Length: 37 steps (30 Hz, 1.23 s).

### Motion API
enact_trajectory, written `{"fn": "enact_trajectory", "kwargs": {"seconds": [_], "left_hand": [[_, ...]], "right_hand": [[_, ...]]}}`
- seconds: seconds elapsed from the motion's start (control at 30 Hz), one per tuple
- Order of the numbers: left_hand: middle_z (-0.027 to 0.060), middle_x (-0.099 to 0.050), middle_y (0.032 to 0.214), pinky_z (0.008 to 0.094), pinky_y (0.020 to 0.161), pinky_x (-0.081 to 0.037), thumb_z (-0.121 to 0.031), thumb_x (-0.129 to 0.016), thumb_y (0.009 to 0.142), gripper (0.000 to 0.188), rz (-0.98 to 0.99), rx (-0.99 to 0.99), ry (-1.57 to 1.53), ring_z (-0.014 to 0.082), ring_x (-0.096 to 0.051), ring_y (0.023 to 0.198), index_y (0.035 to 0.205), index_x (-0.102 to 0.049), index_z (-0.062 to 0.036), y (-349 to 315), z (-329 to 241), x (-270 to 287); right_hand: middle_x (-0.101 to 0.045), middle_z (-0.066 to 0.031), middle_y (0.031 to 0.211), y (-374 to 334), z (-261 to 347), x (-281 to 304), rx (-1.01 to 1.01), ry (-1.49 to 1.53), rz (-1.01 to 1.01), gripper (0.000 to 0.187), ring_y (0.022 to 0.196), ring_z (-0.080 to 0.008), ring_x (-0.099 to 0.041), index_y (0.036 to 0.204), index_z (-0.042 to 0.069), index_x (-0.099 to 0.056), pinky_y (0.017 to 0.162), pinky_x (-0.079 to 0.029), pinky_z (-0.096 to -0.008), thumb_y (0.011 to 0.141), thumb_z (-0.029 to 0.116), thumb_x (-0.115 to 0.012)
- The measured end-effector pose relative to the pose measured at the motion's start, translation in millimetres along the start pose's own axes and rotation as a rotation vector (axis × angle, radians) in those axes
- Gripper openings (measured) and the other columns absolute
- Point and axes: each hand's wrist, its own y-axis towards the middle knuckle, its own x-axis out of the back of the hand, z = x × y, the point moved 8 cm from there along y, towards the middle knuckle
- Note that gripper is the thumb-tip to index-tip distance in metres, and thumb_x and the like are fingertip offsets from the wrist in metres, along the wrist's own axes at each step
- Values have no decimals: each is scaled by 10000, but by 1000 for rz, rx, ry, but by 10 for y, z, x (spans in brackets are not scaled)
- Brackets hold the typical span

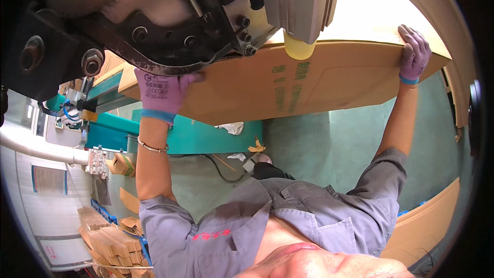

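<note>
A large brown cardboard carton (231, 87), folded flat with green print on its face, is tilted in front of me under a black and silver machine head (170, 25). My left hand (162, 92), in a purple glove with a blue cuff, grips its left part. The thumb lies across the carton's face, while the fingers are partly hidden beneath the machine. At the far right, my right hand (415, 54) is gloved the same way and curls over the carton's top right edge. A yellow rounded tip (299, 47) on the machine meets the carton's upper edge.
A green machine base (211, 136) stands below the carton, with a black cable (218, 170) on the floor. Cardboard pieces (113, 242) are piled at lower left. More cardboard sheets lean at lower right (427, 221) and upper right. A white pipe (41, 144) runs along the left.
</note>
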Motion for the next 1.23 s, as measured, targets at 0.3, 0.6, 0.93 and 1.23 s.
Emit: {"fn": "enact_trajectory", "kwargs": {"seconds": [0.3,0.6,0.93,1.23], "left_hand": [[109,-639,1154,443,906,-405,-395,-738,752,491,-39,68,17,324,-549,1072,1162,-669,-134,-88,-16,61],[162,-399,1466,442,1125,-312,-119,-748,831,726,-397,1024,-484,337,-373,1346,1449,-376,-36,-2135,1196,-498],[60,-703,1012,309,822,-538,-1,-768,787,366,447,870,-1280,147,-655,921,1137,-659,-12,-1447,142,-1649],[181,-654,1181,410,985,-493,-192,-879,694,617,632,536,-883,223,-587,1179,1259,-638,-125,50,-1839,-1988]], "right_hand": [[-721,-30,1064,14,23,7,0,-3,-37,423,1007,-237,-646,1049,124,-742,903,-487,-374,1023,391,-414],[-713,-15,1090,-32,-46,81,21,0,-50,364,1020,-220,-647,1064,147,-731,910,-480,-368,1004,373,-452],[-721,-16,1027,-479,-1138,220,-93,-47,-83,343,995,-222,-650,991,113,-730,928,-454,-370,1001,287,-435],[-704,-148,1017,-2038,-4102,-492,-702,456,-323,517,997,-313,-659,1060,-16,-638,1069,-430,-466,1027,432,-383]]}}
